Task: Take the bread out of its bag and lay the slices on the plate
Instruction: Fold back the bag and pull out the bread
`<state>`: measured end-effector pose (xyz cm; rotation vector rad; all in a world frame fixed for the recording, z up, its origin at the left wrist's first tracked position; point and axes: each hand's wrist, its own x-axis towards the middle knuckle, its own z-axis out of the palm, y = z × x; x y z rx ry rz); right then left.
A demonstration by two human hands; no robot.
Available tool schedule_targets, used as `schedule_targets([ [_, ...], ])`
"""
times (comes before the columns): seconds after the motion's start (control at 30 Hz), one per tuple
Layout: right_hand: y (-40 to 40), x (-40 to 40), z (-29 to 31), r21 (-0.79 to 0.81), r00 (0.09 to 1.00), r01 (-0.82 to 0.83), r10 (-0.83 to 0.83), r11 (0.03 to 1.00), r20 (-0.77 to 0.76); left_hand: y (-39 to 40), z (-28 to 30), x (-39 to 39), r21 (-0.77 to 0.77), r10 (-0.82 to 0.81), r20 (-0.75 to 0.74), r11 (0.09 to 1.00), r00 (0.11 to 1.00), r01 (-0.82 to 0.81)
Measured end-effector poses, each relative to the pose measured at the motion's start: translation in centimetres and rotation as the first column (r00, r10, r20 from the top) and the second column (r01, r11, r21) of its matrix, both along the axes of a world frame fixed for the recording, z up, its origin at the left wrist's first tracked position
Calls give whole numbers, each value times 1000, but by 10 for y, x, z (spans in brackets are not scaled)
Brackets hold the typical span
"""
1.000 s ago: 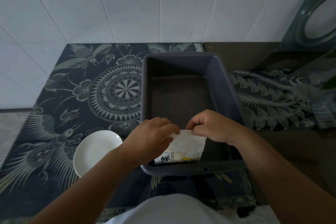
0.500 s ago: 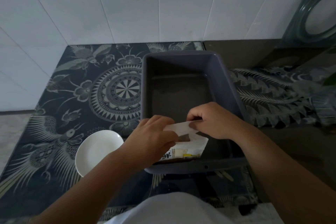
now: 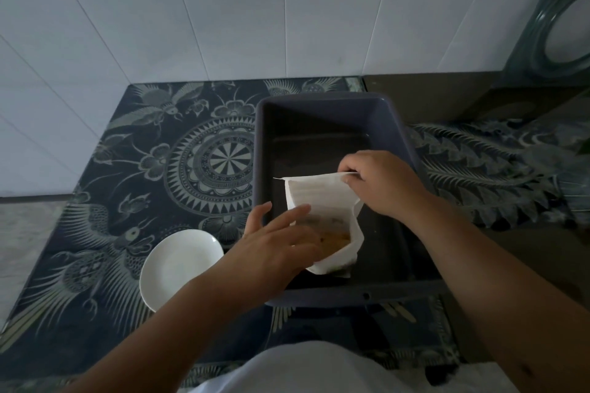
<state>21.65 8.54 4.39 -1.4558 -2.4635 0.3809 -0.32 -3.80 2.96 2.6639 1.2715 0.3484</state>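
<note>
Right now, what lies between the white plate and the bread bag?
In the head view, the left hand and the gray tub's left wall lie between the plate and the bag, which the right hand holds open.

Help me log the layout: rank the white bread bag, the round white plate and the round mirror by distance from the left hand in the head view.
1. White bread bag: touching the left hand, inside the dark rectangular tub.
2. Round white plate: just left of that hand, on the patterned cloth.
3. Round mirror: far right, against the wall.
</note>
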Motion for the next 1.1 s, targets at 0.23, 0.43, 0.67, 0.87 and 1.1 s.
schedule_targets([
  [0.23,-6,1,-3,14,1000,10,-10,1000,16,3,-6,8,8,81,-37,997,996,-80],
  [0.43,-45,-4,3,259,939,-337,301,905,169,8,-7,12,59,123,-31,991,992,-121],
  [0.67,-55,15,3,67,885,-262,212,963,414,12,-2,5,13,172,-192,985,966,-172],
  [0.87,-53,17,11,116,897,-146,82,982,435,6,7,2,-30,105,-309,992,945,-120],
  [1.1,-42,-7,18,-53,788,-163,163,985,594,0,2,9,-5,138,-399,988,906,-153],
])
